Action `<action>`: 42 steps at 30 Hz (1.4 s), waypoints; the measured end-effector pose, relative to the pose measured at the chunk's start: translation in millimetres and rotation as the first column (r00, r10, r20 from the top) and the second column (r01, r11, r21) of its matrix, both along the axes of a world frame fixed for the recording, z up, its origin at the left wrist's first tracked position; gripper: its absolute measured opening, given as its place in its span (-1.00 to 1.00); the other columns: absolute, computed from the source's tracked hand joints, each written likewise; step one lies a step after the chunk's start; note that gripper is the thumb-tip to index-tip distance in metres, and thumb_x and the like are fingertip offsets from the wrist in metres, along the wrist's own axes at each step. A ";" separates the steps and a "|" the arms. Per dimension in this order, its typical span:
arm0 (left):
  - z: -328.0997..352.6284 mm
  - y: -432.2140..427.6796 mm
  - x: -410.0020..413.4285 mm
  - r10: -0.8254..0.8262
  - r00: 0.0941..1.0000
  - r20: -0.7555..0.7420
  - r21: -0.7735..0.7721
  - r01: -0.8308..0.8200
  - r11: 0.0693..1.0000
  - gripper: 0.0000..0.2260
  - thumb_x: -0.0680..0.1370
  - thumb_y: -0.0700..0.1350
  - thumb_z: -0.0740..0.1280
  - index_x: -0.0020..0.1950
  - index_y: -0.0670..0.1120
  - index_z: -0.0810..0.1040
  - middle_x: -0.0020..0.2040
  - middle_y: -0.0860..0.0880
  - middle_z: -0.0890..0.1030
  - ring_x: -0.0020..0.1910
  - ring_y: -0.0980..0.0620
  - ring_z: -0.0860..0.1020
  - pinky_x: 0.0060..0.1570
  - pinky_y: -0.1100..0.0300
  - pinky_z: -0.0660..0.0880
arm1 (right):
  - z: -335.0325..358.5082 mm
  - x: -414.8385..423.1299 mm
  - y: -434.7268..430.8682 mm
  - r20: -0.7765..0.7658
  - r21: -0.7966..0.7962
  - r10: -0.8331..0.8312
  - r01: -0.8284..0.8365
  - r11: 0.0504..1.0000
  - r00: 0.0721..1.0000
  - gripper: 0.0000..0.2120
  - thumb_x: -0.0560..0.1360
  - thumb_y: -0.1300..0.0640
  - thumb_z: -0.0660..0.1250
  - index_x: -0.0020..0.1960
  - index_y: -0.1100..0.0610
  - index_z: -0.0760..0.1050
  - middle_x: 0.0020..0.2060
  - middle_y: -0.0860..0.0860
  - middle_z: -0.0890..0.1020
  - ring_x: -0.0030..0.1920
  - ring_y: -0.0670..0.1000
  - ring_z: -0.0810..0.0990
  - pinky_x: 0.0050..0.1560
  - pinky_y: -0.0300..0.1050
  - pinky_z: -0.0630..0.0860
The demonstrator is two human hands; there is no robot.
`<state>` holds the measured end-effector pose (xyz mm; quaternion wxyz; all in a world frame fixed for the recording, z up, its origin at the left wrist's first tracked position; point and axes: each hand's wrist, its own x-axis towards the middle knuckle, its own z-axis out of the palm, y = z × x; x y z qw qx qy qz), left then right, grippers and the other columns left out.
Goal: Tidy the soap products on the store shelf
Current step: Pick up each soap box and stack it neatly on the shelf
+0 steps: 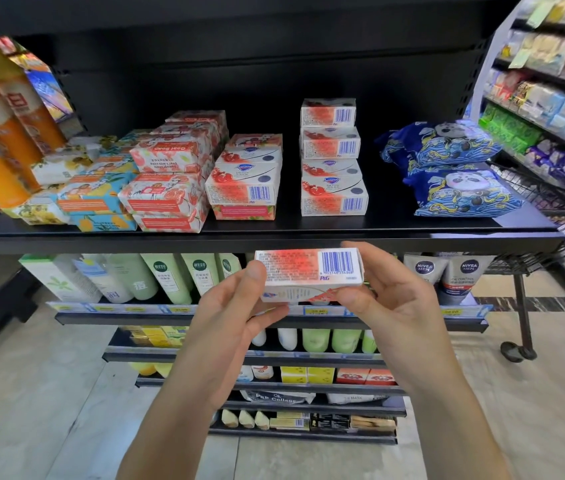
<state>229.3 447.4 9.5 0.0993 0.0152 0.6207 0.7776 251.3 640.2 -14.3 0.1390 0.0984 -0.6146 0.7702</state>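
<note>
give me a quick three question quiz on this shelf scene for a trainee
1. True or false: the left hand and right hand both hold the soap box.
2. The held box is: A on the top shelf, B in front of its edge, C in a cart.
3. What lies right of the tall white box stack?
Key: 1 true; 2 B; 3 blue panda packs.
</note>
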 end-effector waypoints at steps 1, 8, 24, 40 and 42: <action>-0.5 0.1 -0.3 -0.003 1.000 0.004 0.004 0.003 1.000 -0.48 0.36 0.23 0.38 0.13 -0.12 0.69 0.09 -0.14 0.73 0.17 -0.09 0.68 0.20 0.02 0.58 | -1.3 -0.8 0.7 -0.004 0.005 0.000 0.000 1.000 1.000 -0.55 0.46 0.32 0.40 0.35 0.21 0.52 0.20 0.08 0.69 0.25 0.07 0.65 0.15 -0.15 0.60; -2.0 -1.8 -0.8 0.027 0.999 -0.046 0.017 -0.026 1.000 -0.67 0.40 0.12 0.41 0.03 -0.04 0.77 0.08 -0.14 0.73 0.12 -0.06 0.69 0.23 0.01 0.55 | -6.8 -2.0 2.2 0.050 0.046 0.042 -0.044 0.998 0.998 -0.50 0.49 0.14 0.50 0.40 0.08 0.51 0.30 0.03 0.63 0.37 0.03 0.56 0.23 -0.19 0.54; -7.9 -4.9 -2.6 -0.024 0.999 -0.030 -0.042 0.023 0.999 -0.48 0.44 -0.03 0.56 0.39 0.06 0.56 0.28 0.02 0.67 0.31 0.08 0.60 0.38 0.08 0.44 | -7.7 -1.3 -0.5 0.266 -0.031 -0.049 0.059 0.998 0.963 -0.51 0.37 -0.04 0.61 0.27 -0.05 0.63 0.12 -0.03 0.72 0.21 -0.08 0.65 0.17 -0.18 0.54; -16.2 -8.6 -17.9 0.110 0.991 -0.074 0.058 -0.106 0.993 -0.63 0.54 -0.10 0.39 0.33 -0.17 0.59 0.14 -0.13 0.72 0.16 -0.07 0.69 0.22 -0.01 0.56 | -5.5 -9.5 8.3 0.010 0.331 -0.008 0.004 0.944 1.000 -0.27 0.43 0.34 0.56 0.49 -0.01 0.38 0.36 -0.08 0.55 0.42 -0.05 0.48 0.36 -0.08 0.49; -15.2 -10.2 -21.8 0.132 0.987 -0.095 0.053 -0.127 0.990 -0.64 0.53 -0.12 0.40 0.32 -0.18 0.59 0.13 -0.14 0.73 0.16 -0.08 0.69 0.21 0.02 0.60 | -2.1 -17.0 7.9 -0.056 0.511 -0.104 0.118 0.851 0.993 -0.24 0.39 0.21 0.61 0.49 -0.09 0.38 0.38 -0.16 0.49 0.42 -0.08 0.45 0.37 -0.09 0.48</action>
